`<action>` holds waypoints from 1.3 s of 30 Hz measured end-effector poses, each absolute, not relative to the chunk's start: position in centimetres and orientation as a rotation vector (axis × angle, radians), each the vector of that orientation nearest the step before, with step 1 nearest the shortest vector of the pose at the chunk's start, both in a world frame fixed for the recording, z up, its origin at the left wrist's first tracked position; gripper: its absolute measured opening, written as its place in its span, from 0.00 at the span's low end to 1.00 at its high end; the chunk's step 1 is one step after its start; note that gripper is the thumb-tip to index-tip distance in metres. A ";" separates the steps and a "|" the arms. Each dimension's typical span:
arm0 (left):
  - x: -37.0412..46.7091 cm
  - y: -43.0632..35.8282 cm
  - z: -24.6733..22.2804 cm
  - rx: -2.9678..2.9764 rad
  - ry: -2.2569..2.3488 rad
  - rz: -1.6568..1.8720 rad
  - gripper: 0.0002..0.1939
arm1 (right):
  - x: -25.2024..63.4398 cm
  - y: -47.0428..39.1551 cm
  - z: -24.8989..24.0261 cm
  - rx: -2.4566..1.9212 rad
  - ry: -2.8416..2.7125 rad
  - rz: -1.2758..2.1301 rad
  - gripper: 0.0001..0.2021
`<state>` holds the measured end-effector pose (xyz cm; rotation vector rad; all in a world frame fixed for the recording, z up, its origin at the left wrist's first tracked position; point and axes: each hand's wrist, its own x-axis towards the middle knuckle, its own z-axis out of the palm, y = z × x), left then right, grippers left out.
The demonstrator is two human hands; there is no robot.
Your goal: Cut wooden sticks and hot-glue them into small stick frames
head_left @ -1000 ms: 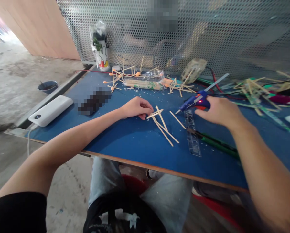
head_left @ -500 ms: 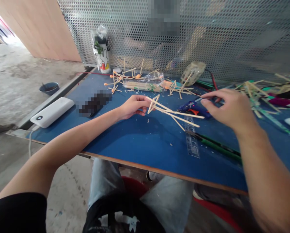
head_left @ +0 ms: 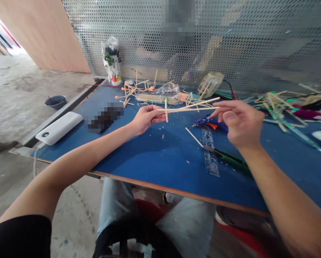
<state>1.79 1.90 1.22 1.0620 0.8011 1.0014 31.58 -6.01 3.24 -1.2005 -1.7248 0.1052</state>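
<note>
Head: left hand (head_left: pixel 146 120) pinches crossed wooden sticks (head_left: pixel 181 109).

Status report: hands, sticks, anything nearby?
Left hand gripping wooden-stick frame. Right hand at its far end, contact unclear. Blue glue gun lying close by right hand.

One held stick frame (head_left: pixel 166 110), one glue gun (head_left: pixel 203 121), one ruler (head_left: pixel 211 161), one power bank (head_left: pixel 59 128), one bowl (head_left: pixel 55 105)

i'm holding a frame of thin pale sticks (head_left: pixel 183 108); its long sticks (head_left: pixel 202 103) are spreading apart toward the right, and a short stick (head_left: pixel 166 107) is standing across them at the left.
</note>
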 end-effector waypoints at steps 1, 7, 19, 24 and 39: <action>1.9 1.8 1.2 1.053 0.810 0.999 0.06 | 31.3 -6.1 3.3 -1.177 -1.694 0.106 0.21; 2.1 1.5 0.9 1.022 0.796 0.947 0.11 | 30.0 -6.6 3.7 -1.256 -1.741 -0.022 0.08; 2.0 1.8 0.5 1.042 0.889 0.909 0.07 | 29.8 -6.4 3.5 -1.328 -1.789 0.091 0.10; 1.6 2.0 0.0 1.142 0.794 0.818 0.06 | 30.1 -6.1 3.2 -1.289 -1.771 0.170 0.10; 1.3 1.5 -0.9 1.557 0.625 0.658 0.19 | 30.4 -5.6 2.4 -1.158 -1.719 0.361 0.06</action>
